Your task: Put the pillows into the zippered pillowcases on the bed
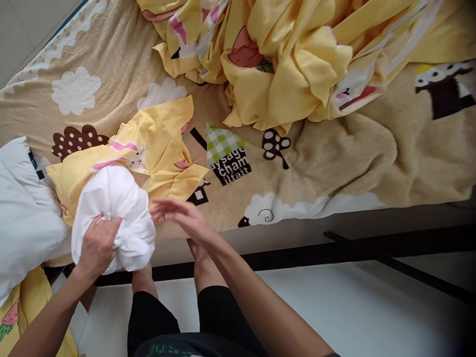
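As left hand [98, 245] clutches bundle [111, 191], right [188, 216] outstretched

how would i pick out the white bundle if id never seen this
Find the tan blanket, then its near edge at the picture's left. There, beside the white pillow, the bundle overlaps a yellow cloth. Unlike the smoother pillow, it is a round, scrunched ball clutched by the left hand.

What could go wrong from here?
1. The white bundle appears to overhang the edge of the bed; it might drop if the left hand's grip slips, since the right hand is open beside it.
2. The bundle overlaps the small yellow rabbit-print cloth, so a tug could drag or crease that too.
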Demonstrator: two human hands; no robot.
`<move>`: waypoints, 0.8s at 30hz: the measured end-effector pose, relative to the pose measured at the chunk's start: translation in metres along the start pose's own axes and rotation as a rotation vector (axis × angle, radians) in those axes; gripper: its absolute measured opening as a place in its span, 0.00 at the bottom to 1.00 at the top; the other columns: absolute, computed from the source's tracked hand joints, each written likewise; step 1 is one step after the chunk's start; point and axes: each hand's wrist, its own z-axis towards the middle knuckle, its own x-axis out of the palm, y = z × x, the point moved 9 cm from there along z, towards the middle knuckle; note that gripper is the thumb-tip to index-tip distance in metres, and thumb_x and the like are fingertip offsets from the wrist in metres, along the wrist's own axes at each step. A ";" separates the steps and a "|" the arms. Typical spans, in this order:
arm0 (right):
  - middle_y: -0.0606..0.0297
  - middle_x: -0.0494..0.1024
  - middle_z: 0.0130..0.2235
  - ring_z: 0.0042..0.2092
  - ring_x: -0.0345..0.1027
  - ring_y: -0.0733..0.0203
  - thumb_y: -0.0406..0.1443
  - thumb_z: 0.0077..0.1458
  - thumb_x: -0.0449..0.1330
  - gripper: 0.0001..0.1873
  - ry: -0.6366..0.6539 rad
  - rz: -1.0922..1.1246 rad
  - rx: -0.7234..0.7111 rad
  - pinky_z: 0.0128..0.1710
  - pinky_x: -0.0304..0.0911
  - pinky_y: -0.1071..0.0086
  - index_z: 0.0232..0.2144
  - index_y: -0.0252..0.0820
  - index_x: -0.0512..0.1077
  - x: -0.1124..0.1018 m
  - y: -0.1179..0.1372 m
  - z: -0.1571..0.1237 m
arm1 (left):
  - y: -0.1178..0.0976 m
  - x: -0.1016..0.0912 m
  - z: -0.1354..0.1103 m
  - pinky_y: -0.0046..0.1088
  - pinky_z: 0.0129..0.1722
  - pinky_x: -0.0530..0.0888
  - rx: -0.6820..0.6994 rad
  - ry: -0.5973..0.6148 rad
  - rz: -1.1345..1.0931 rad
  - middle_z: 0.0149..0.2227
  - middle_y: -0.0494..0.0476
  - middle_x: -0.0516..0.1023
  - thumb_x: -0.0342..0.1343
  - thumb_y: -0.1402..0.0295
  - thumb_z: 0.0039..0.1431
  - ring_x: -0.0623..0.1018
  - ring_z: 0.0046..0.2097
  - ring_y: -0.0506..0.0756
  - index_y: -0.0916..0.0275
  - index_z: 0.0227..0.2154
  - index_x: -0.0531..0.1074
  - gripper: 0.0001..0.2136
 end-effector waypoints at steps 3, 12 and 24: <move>0.55 0.80 0.45 0.42 0.75 0.58 0.36 0.54 0.53 0.18 -0.309 -0.283 -0.012 0.45 0.70 0.61 0.46 0.38 0.72 -0.027 -0.013 0.049 | 0.027 -0.007 -0.034 0.41 0.46 0.73 -0.068 -0.007 0.079 0.33 0.59 0.79 0.50 0.79 0.53 0.77 0.36 0.61 0.62 0.49 0.68 0.19; 0.42 0.69 0.48 0.51 0.61 0.48 0.36 0.57 0.57 0.19 -0.864 -1.035 0.120 0.53 0.56 0.52 0.46 0.26 0.64 -0.030 -0.029 0.096 | 0.040 -0.010 -0.068 0.38 0.44 0.70 -0.156 0.005 0.082 0.32 0.57 0.78 0.49 0.79 0.53 0.76 0.35 0.59 0.61 0.47 0.68 0.18; 0.66 0.66 0.27 0.30 0.59 0.63 0.21 0.48 0.49 0.13 -0.459 -1.324 -0.776 0.30 0.54 0.72 0.26 0.43 0.66 0.156 0.126 -0.077 | 0.036 -0.120 -0.216 0.31 0.36 0.71 -0.317 -0.183 0.082 0.36 0.55 0.82 0.50 0.70 0.59 0.78 0.35 0.56 0.60 0.47 0.70 0.14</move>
